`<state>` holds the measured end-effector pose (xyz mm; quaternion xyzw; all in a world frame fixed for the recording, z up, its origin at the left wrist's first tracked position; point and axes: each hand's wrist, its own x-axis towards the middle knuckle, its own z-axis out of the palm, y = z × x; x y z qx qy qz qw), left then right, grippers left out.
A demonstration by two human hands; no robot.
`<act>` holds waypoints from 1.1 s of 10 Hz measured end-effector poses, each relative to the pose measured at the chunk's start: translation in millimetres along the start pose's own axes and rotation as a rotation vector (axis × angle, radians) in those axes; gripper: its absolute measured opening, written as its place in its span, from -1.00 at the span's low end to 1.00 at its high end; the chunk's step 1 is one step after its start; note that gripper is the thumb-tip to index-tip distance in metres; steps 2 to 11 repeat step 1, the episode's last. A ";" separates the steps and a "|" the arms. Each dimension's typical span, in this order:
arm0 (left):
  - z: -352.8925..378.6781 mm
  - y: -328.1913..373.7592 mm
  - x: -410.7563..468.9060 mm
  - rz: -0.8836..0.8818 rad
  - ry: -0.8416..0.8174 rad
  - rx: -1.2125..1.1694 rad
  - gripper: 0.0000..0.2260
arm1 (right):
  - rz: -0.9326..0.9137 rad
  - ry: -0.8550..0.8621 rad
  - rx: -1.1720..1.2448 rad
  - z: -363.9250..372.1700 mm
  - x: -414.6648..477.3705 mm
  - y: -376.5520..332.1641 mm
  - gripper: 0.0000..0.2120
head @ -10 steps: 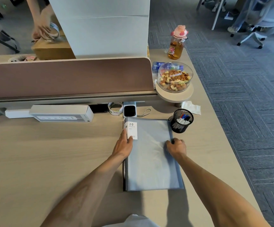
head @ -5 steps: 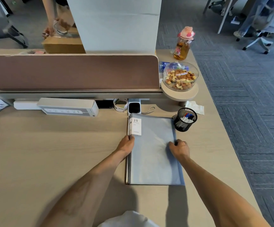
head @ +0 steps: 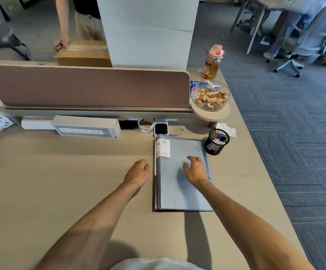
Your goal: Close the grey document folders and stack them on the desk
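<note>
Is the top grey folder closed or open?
Closed: the top grey folder lies flat, cover down, with the right hand over it.

A white label (head: 163, 145) reading "20" is sitting at the top-left corner of the closed grey folder (head: 179, 190) on the desk.

Smaller print is running beneath the number but is too fine to read; markings on the white power strip (head: 88, 128) are likewise proving illegible.

Grey herringbone carpet (head: 287, 117) lies right of the wooden desk (head: 41, 182); a brown partition (head: 84, 86) backs it.
</note>
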<state>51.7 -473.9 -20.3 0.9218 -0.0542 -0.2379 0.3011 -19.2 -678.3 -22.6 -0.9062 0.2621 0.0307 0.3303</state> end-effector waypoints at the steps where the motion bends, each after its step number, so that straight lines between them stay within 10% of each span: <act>1: -20.8 -18.0 -9.2 0.052 0.057 0.096 -0.60 | -0.039 0.008 0.010 9.7 -13.7 -26.0 -0.59; 11: -20.8 -18.0 -9.2 0.052 0.057 0.096 -0.60 | -0.039 0.008 0.010 9.7 -13.7 -26.0 -0.59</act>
